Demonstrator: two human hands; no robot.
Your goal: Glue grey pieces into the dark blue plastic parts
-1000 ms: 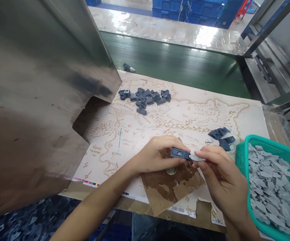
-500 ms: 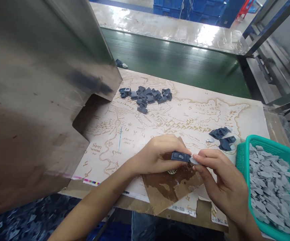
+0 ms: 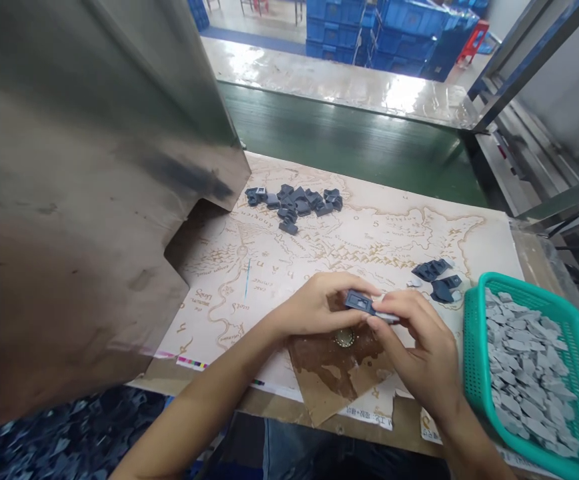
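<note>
Between thumb and fingers, my left hand (image 3: 317, 307) grips a dark blue-grey plastic part (image 3: 359, 302) with a rectangular recess. My right hand (image 3: 414, 333) pinches a small light-grey plastic piece (image 3: 387, 317) against the right end of that part; the fingers cover most of the joint. Below the hands lies a stained brown cardboard sheet (image 3: 334, 383) with a small round metallic-looking object (image 3: 344, 337) on it. To the right of my right hand stands a green plastic basket (image 3: 477, 333) full of light-grey pieces (image 3: 529, 373).
A group of dark parts (image 3: 297, 201) lies on the map-printed paper (image 3: 369, 230), with a smaller group (image 3: 432, 270) near the basket. Behind runs a green conveyor belt (image 3: 349, 137). A large metal panel (image 3: 94, 200) blocks the left. Many dark parts (image 3: 59, 433) fill the lower left.
My right fingers have closed up against the dark part, with the light-grey piece now right at its end. The part on the belt moved left, almost wholly behind the metal panel. The view shifted slightly.
</note>
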